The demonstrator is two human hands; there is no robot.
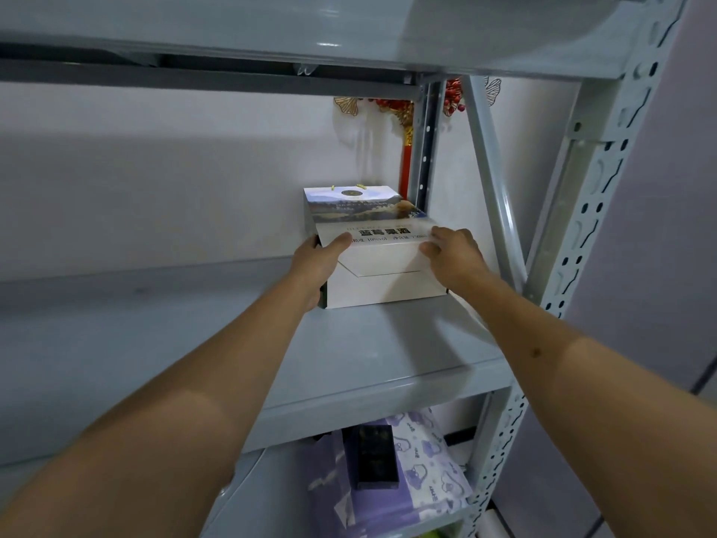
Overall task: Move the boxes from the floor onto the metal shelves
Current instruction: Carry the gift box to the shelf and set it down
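I have both hands on a white box [382, 262] that sits on the middle shelf [372, 355] of the grey metal rack, far back and toward its right end. My left hand [318, 262] wraps the box's left front corner, thumb lying across the top edge and fingers hidden down the side. My right hand [452, 254] presses on the right front corner, fingers spread over the top edge. The 2 hands are apart, 1 on each side, clamped on the box between them.

The box rests flat on the shelf, its near face plain white with a folded flap line. Its top carries black printed characters on a white band, and behind that a landscape picture with a round dark seal. The far end stands close to the white wall [174, 168], just beside the rack's rear upright post [425, 149]. A slanted brace [492, 180] crosses to the right of the box, and the perforated front post [605, 211] stands nearer me on the right.

Behind the rear post, a red and gold ornament [403, 130] hangs on the wall. Another shelf [310, 25] runs overhead. On the shelf below lie purple patterned bags [423, 471] and a dark narrow box [374, 456] resting on them.
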